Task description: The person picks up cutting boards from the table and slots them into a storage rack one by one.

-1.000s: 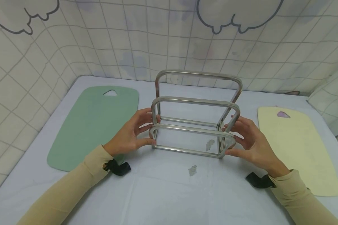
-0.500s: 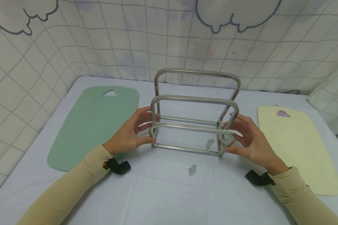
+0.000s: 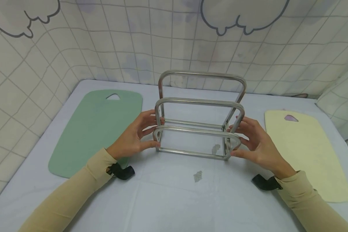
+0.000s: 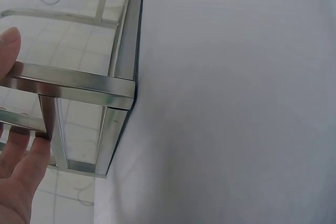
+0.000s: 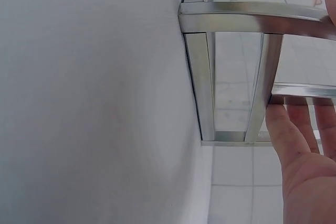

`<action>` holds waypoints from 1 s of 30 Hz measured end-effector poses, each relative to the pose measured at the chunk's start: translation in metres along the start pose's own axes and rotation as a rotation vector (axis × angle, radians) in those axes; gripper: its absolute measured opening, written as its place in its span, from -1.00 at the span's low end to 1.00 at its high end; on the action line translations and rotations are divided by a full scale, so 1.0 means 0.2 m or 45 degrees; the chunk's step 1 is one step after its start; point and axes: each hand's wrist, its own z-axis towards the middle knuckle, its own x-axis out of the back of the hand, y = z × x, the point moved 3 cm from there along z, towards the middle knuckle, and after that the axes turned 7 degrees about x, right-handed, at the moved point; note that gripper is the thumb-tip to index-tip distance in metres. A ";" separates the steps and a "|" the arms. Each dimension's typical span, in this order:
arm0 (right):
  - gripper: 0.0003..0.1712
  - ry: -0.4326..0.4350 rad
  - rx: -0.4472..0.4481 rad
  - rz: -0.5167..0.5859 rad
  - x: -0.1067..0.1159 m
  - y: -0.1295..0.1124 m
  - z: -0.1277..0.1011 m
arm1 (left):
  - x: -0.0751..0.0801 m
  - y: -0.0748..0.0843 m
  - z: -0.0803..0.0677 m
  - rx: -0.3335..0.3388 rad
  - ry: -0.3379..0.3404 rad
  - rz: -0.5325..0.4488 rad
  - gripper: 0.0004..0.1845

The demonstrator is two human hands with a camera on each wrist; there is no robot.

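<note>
From where I stand, the silver metal rack with three round-cornered hoops on a rectangular base [image 3: 195, 130] sits in the middle of the white-covered bench [image 3: 174, 199], a little toward twelve o'clock, its base seemingly flat on the cloth. The left hand [image 3: 132, 138] is clamped on its nine o'clock end and the right hand [image 3: 256, 145] on its three o'clock end, each with the thumb on the nearest, lowest hoop and fingers curled about the uprights behind. A pale green plastic-looking cutting board [image 3: 97, 132] lies at nine o'clock and a cream-yellow cutting board [image 3: 305, 151] at three. I judge the rack stiff and fairly light for its bulk, since it is mostly gaps. The polished metal looks slick, so bare fingers could slide along it; hard to break, though, I'd think. The low ends, where hoops meet base, seem the best hold: gripped at both, it should stay level, whereas lifting by the tall hoop at twelve o'clock alone would probably tip it.
</note>
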 end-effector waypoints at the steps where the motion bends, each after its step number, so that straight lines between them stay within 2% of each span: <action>1: 0.21 0.001 -0.002 -0.001 0.00 0.00 0.00 | 0.00 0.00 0.00 -0.002 -0.001 -0.007 0.06; 11: 0.21 -0.054 0.089 0.005 0.01 0.02 0.01 | 0.01 -0.01 0.01 -0.002 0.015 0.000 0.04; 20: 0.22 -0.010 -0.013 -0.026 0.01 0.02 0.02 | 0.01 -0.01 0.01 -0.004 0.018 -0.012 0.05; 26: 0.20 -0.032 0.074 -0.001 0.02 0.03 0.03 | 0.00 -0.02 0.02 -0.016 0.026 -0.022 0.03; 30: 0.19 -0.033 0.092 -0.011 0.01 0.03 0.03 | 0.00 -0.02 0.02 -0.006 0.039 -0.014 0.04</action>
